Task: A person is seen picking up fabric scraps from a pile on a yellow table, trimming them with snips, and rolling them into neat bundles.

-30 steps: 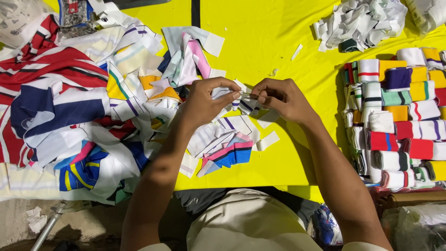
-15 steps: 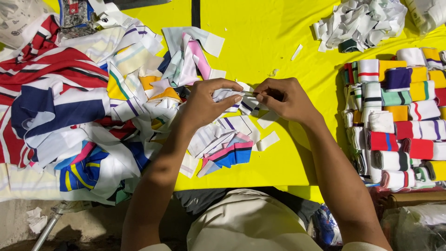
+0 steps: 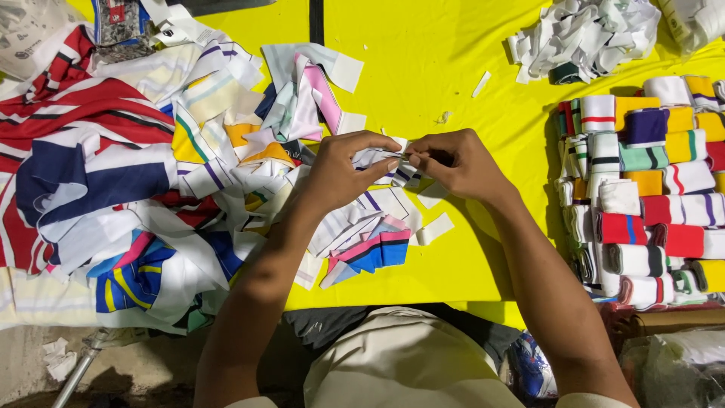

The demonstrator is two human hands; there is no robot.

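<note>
Over the yellow table (image 3: 445,68), my left hand (image 3: 343,170) and my right hand (image 3: 461,162) meet at their fingertips. Both pinch one small white fabric strip with dark stripes (image 3: 396,168); most of it is hidden under my fingers. Just below the hands lies a loose heap of cut fabric pieces (image 3: 370,238), white, pink and blue. A big pile of striped knit fabric (image 3: 113,181) in red, navy, white and yellow spreads out to the left of my left forearm.
Rows of rolled striped fabric bands (image 3: 649,189) in several colours fill the right side. A heap of white strips (image 3: 589,38) sits at the top right. Small white scraps (image 3: 436,227) lie near my right wrist. The table's near edge runs by my lap.
The hands stay together at the same spot; the fingers have shifted slightly on the small strip, drawing closer around it.
</note>
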